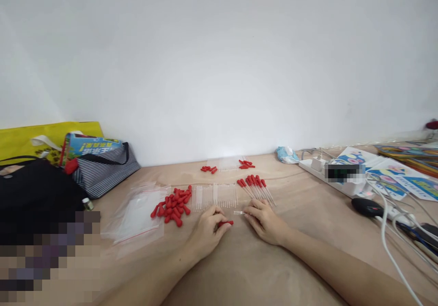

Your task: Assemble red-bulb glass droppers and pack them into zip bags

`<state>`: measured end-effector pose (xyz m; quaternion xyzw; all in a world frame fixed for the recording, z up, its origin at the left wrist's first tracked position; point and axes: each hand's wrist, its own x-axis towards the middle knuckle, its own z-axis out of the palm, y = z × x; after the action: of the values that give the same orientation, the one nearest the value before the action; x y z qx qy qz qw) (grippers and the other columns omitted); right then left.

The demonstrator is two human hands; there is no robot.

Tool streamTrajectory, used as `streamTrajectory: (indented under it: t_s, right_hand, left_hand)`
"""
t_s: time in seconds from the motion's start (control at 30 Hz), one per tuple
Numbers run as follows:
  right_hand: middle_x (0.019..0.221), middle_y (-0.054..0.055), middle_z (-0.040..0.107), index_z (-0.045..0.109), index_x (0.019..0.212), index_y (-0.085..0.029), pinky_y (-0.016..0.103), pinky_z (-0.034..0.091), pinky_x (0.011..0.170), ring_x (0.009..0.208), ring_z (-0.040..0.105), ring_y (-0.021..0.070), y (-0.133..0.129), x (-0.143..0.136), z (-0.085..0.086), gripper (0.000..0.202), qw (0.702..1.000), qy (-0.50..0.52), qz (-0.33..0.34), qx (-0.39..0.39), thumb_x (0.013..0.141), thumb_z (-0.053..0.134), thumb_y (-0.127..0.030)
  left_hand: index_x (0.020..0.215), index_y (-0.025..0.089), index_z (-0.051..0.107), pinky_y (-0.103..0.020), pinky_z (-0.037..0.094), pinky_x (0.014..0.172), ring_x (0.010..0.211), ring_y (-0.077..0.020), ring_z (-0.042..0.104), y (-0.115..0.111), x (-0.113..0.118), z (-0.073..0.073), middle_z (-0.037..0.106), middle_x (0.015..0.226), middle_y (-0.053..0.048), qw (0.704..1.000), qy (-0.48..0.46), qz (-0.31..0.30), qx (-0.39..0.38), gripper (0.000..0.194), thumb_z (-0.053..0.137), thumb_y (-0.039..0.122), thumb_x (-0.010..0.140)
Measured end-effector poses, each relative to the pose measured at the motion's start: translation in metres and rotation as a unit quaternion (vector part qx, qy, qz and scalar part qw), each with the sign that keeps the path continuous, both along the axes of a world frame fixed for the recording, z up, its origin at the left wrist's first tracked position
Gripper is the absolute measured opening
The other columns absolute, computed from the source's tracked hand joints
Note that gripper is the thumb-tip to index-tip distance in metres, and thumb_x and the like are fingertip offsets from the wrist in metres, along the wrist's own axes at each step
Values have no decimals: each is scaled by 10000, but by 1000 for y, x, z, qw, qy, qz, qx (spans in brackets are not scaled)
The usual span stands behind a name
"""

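Between the thumb and fingers of my left hand [207, 229] is a red rubber bulb [230, 223], its open end pointing right. My right hand [266, 223] pinches a clear glass dropper tube [238, 213], whose end sticks out leftward, apart from the bulb. Just beyond my left hand lies a row of glass tubes [224, 195]. A heap of red rubber bulbs [175, 202] sits to its left. Past my right hand, several droppers with red bulbs fitted [253, 182] lie fanned out.
Clear zip bags [139, 217] lie left of the bulbs, near a striped bag [106, 167] and a black bag [37, 192]. More small red bulbs [247, 164] lie by the wall. At right are a crumpled blue packet [287, 155], a power strip [313, 171], cables [385, 233] and a black-headed brush [367, 207].
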<state>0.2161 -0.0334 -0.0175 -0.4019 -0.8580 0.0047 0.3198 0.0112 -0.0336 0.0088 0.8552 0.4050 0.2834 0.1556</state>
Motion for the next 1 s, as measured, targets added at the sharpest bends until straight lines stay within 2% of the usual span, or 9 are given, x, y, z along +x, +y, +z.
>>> streamTrajectory:
  t_s: [0.1, 0.2, 0.33, 0.47, 0.6, 0.87, 1.0]
  right_hand:
    - [810, 34, 563, 529, 860, -181, 285, 343, 697, 750, 506, 137, 0, -2, 0, 172, 1000, 27, 3, -3, 851, 360, -150]
    - [775, 16, 575, 513, 837, -183, 290, 320, 702, 719, 512, 127, -2, -4, 1, 160, 999, 39, 20, -3, 848, 359, -143]
    - [739, 8, 583, 512, 834, -178, 299, 297, 713, 684, 515, 121, -4, -5, 2, 150, 999, 36, 31, 8, 846, 365, -150]
    - [740, 14, 592, 516, 843, -175, 301, 292, 723, 679, 520, 122, -5, -6, 2, 163, 999, 38, 31, 18, 852, 354, -161]
    - [712, 7, 591, 529, 856, -179, 303, 290, 737, 666, 526, 119, -5, -7, 1, 174, 999, 32, 31, 29, 856, 355, -178]
    - [686, -5, 591, 564, 896, -203, 288, 281, 702, 635, 517, 109, -4, -5, 4, 217, 997, -7, 68, 32, 861, 351, -180]
    - [679, -4, 586, 573, 833, -196, 280, 262, 668, 596, 490, 104, -4, -3, 9, 235, 995, -50, 73, 52, 855, 340, -167]
  left_hand:
    - [751, 175, 544, -294, 422, 710, 769, -169, 530, 2, 0, -2, 557, 787, -24, 1000, -25, 15, 8, 98, 459, 175, 799]
    - [785, 179, 492, -291, 427, 686, 739, -165, 538, 3, -2, -3, 571, 773, -16, 999, -27, 33, -21, 82, 419, 190, 822]
    - [872, 184, 490, -299, 433, 711, 791, -175, 555, 4, -3, -4, 601, 832, -25, 998, -29, 21, -50, 98, 406, 220, 836]
    - [976, 186, 524, -319, 418, 791, 903, -188, 543, 3, -2, -2, 612, 961, -49, 999, -35, 2, -38, 178, 425, 223, 833]
    - [862, 193, 585, -301, 423, 766, 840, -178, 554, 3, 0, 2, 631, 876, -31, 999, -22, -13, -34, 177, 411, 212, 838]
    - [767, 173, 581, -234, 420, 631, 652, -141, 551, 0, -2, 2, 614, 705, 0, 998, -25, -32, -39, 205, 406, 253, 835]
    - [708, 172, 576, -231, 407, 611, 625, -139, 538, -2, -1, 2, 597, 658, 3, 999, 6, -41, -23, 207, 415, 236, 822]
